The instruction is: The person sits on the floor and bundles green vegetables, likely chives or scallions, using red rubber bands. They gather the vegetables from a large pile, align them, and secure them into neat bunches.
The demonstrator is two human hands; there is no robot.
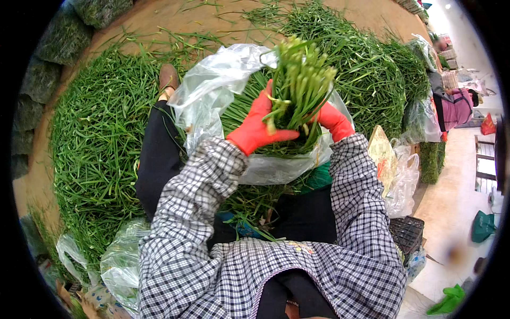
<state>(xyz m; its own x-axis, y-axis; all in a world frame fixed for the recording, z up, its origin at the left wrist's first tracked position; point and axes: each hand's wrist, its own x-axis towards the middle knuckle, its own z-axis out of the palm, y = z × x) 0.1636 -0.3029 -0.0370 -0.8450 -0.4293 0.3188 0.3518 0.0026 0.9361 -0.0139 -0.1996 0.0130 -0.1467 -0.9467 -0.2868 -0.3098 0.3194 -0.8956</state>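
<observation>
A bunch of green leafy stalks (303,85), looking like chives, is raised in front of me with its pale cut ends upward. My left hand (259,125), in a red rubber glove, supports it from the left, with thumb and fingers spread around it. From the right, my right hand (334,121), also red-gloved, grips the same bunch; its fingertips are hidden behind the stalks. Below both hands lies a clear plastic bag (275,169) with its mouth wide, and more long greens (243,105) are laid inside it.
Loose greens form a large heap (99,139) on the left and another (358,67) at the upper right. Packed bales (63,40) line the far left. On my right are a wooden board (381,155), plastic bags (404,185) and a black crate (406,233). A person (456,107) bends over farther right.
</observation>
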